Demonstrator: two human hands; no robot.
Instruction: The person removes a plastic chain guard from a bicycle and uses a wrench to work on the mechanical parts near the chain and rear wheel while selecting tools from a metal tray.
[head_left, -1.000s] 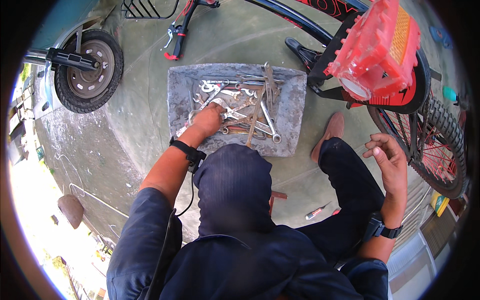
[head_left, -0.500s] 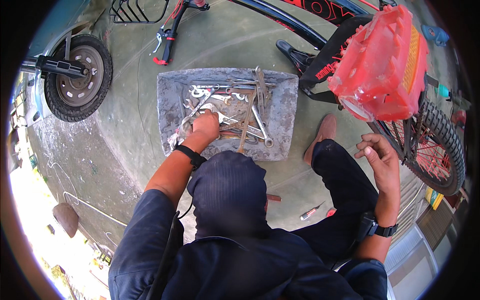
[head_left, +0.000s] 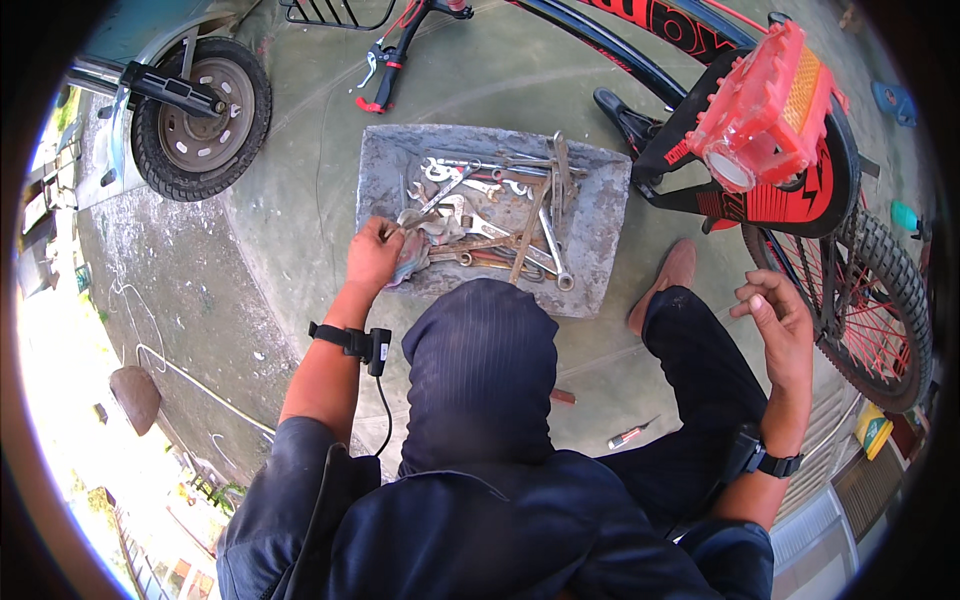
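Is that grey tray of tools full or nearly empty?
Fairly full: the tray holds a jumbled heap of wrenches, and the left hand reaches into its near edge.

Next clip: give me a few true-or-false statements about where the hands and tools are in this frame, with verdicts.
1. The left hand is at the left end of the pile of wrenches. True.
2. The right hand grips a wrench. False: it is raised, half curled and holds nothing.
3. The wrenches lie on a grey slab. True.
4. The red pedal lies on the slab. False: it is on the bicycle, to the right of the slab.
5. A small screwdriver lies on the floor by the person's leg. True.
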